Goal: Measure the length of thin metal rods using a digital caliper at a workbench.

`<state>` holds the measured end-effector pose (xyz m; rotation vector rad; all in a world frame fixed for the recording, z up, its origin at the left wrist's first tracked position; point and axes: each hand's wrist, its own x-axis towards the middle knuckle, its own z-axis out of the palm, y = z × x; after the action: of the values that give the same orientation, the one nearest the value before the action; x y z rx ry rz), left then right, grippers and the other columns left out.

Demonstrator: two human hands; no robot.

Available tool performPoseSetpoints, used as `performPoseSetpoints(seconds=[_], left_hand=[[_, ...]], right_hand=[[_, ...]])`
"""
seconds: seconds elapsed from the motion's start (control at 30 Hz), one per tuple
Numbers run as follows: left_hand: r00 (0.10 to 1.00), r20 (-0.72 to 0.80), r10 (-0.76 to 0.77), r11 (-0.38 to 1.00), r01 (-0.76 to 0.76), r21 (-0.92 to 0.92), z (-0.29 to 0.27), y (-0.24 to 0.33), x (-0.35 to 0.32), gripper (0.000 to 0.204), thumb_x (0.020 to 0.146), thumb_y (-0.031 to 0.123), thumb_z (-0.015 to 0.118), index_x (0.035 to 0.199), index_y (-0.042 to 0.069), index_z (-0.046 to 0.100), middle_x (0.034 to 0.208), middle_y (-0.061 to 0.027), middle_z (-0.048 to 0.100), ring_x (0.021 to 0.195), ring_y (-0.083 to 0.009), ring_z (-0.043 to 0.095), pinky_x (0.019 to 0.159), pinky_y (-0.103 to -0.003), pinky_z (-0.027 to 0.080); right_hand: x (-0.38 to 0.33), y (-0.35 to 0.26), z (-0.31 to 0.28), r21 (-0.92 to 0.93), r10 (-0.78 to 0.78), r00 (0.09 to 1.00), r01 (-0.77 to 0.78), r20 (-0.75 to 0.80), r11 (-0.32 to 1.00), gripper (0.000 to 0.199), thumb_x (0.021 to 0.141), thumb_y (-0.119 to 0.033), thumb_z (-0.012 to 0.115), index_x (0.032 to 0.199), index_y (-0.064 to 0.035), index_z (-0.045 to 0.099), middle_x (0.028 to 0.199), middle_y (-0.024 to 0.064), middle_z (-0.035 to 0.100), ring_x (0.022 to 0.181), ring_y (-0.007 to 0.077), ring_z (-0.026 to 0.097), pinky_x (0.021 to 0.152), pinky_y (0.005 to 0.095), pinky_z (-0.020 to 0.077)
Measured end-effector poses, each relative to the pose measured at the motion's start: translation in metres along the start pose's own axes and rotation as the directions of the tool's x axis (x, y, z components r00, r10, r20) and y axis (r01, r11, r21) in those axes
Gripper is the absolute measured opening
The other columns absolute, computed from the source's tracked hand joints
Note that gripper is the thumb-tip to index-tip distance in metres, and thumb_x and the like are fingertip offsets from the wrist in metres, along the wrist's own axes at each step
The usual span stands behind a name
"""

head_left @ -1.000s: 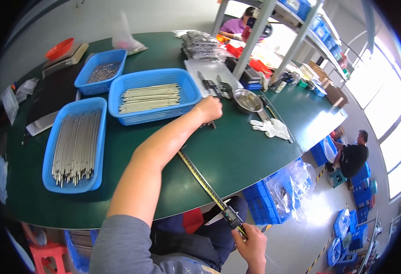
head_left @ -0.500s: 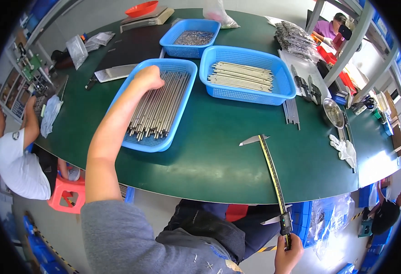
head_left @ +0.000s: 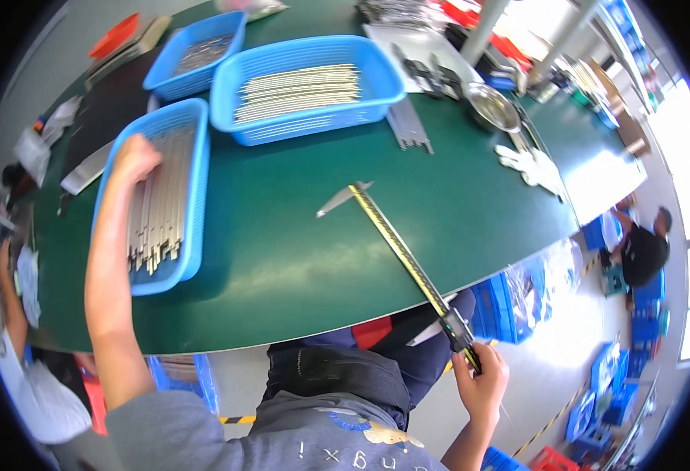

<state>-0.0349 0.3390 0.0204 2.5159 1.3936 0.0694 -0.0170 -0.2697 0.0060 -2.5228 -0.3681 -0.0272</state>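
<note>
Blue basket (head_left: 193, 228) under the left hand (head_left: 136, 158) could skid if tugged; digital caliper (head_left: 402, 255), clamped at one end in the right hand (head_left: 484, 383), could clip it if swung left; close-packed metal rods (head_left: 156, 220) could snag. Hands well apart; left curled at the rods, grip I can't tell. A second ago it was outside this basket.

The left arm (head_left: 109, 290) reached across the near edge of the bench (head_left: 282, 259) toward its left end, bare below a grey sleeve (head_left: 176, 428); the left hand (head_left: 135, 159) curled downward, fingertips hidden. The right hand (head_left: 482, 377), off the near edge, gripped with thumb and fingers closed.
</note>
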Motion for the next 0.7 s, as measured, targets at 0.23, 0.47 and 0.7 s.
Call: performPoseSetpoints(seconds=[0.23,0.47,0.7], left_hand=[[0.996,-0.064,0.063,0.971,-0.075,-0.225,0.004,-0.016,0.015,0.012,0.071,0.008,0.061,0.08,0.0,0.058,0.062,-0.0064,0.054,0.049,-0.0168,0.054,0.04,-0.032,0.043],[0.705,-0.573,0.417,0.681,-0.66,-0.316,-0.037,0.077,-0.097,0.015,0.088,-0.004,0.051,0.098,0.002,0.06,0.086,-0.0079,0.061,0.075,-0.013,0.06,0.063,-0.028,0.049],[-0.386,-0.533,0.753,-0.274,-0.92,0.279,0.042,0.179,-0.244,0.014,0.073,0.016,0.068,0.086,0.011,0.064,0.084,-0.0014,0.059,0.078,-0.0188,0.061,0.076,-0.036,0.054]], right_hand=[[-0.001,0.005,-0.003,0.011,0.029,1.0,-0.029,-0.001,1.0,0.027,0.07,-0.017,0.076,0.087,-0.0016,0.062,0.07,0.0103,0.059,0.057,0.0234,0.06,0.054,0.0303,0.0468],[0.003,-0.003,-0.002,-0.006,-0.018,1.0,0.018,-0.008,1.0,0.028,0.07,-0.011,0.074,0.093,-0.0002,0.062,0.071,0.0101,0.058,0.057,0.02,0.057,0.053,0.0299,0.0446],[0.001,0.004,0.0,0.025,-0.003,1.0,0.003,0.0,1.0,0.03,0.071,-0.012,0.075,0.096,-0.0022,0.063,0.072,0.0094,0.059,0.058,0.0202,0.058,0.053,0.0296,0.0455]])
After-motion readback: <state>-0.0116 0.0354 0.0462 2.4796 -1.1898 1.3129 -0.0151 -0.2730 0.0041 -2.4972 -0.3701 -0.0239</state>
